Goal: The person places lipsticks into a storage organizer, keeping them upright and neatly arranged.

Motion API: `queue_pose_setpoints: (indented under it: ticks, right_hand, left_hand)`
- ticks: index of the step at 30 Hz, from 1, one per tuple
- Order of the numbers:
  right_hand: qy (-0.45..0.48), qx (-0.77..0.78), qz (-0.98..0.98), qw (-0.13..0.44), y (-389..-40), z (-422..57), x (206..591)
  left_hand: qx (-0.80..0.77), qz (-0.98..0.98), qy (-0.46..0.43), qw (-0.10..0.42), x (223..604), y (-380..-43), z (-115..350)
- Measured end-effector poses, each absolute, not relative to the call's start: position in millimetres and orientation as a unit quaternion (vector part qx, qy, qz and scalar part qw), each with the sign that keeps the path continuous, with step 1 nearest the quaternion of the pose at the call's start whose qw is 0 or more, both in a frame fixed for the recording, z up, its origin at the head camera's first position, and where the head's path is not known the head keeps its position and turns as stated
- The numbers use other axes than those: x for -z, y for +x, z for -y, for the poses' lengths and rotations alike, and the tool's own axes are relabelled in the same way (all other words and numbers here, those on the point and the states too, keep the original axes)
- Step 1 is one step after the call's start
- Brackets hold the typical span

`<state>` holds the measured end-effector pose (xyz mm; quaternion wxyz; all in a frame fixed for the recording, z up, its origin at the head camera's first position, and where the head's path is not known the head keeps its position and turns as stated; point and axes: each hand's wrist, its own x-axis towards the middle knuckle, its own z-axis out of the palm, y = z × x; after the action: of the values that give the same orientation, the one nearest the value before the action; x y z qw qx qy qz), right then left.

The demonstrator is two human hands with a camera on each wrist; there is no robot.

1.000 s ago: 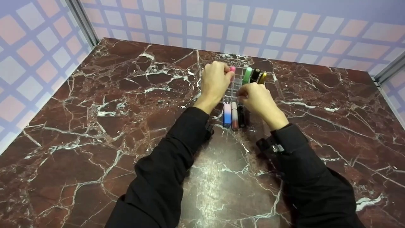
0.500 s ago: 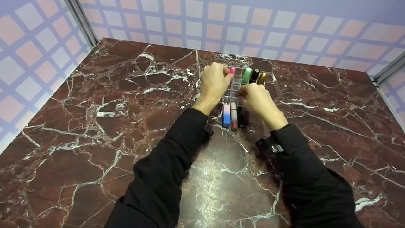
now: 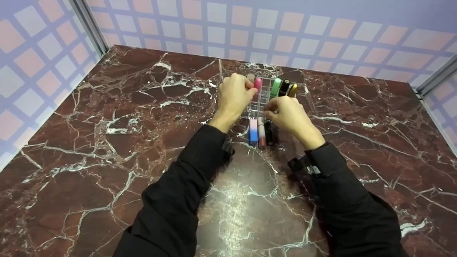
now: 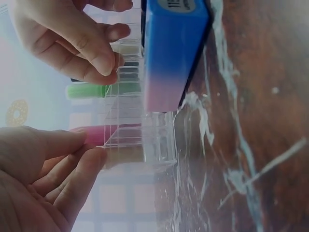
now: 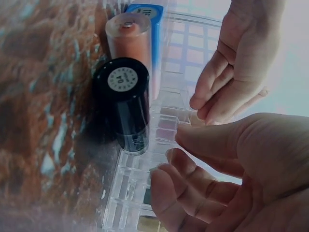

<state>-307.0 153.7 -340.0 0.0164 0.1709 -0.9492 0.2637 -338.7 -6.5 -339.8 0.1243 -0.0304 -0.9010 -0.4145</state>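
Note:
A clear, gridded plastic organizer (image 3: 256, 107) stands on the marble table, holding upright cosmetic tubes. My left hand (image 3: 232, 94) has its fingertips at the tops of a pink tube (image 3: 257, 85) and a beige tube (image 4: 126, 155) in its left part; finger and thumb sit slightly apart there. My right hand (image 3: 291, 110) hovers over the near right part, fingers loosely bent, nothing between them in the right wrist view. Beyond it stand a green-capped tube (image 3: 276, 85), a black tube (image 3: 284, 87) and a gold tube (image 3: 293, 90).
Lying side by side in front of the organizer are a blue-and-pink box (image 3: 253, 132), a pale-to-red lip gloss tube (image 3: 261, 134) and a black round tube (image 5: 120, 92) labelled 04. A checkered wall (image 3: 192, 28) closes off the back of the marble table (image 3: 107, 160).
My left hand has drawn a little left and nearer from the pink tube, showing more of it and uncovering the beige tube's top. My right hand stays nearly in place.

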Motion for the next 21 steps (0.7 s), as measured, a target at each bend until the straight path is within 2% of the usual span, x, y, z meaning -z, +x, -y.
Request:
queue_pose_setpoints:
  ticks: [10, 13, 21]
  right_hand:
    - [0.164, -0.273, 0.948, 0.017, -298.5, -159.6, 334.7]
    - [0.171, -0.267, 0.948, 0.016, -294.4, -159.8, 333.4]
    - [0.208, -0.231, 0.950, -0.016, -280.3, -156.4, 337.0]
  left_hand:
    - [0.395, 0.913, -0.048, 0.092, 336.8, -332.8, 21.7]
    - [0.380, 0.921, -0.055, 0.068, 333.7, -329.7, 25.9]
    - [0.351, 0.933, -0.053, -0.061, 331.2, -322.0, 24.6]
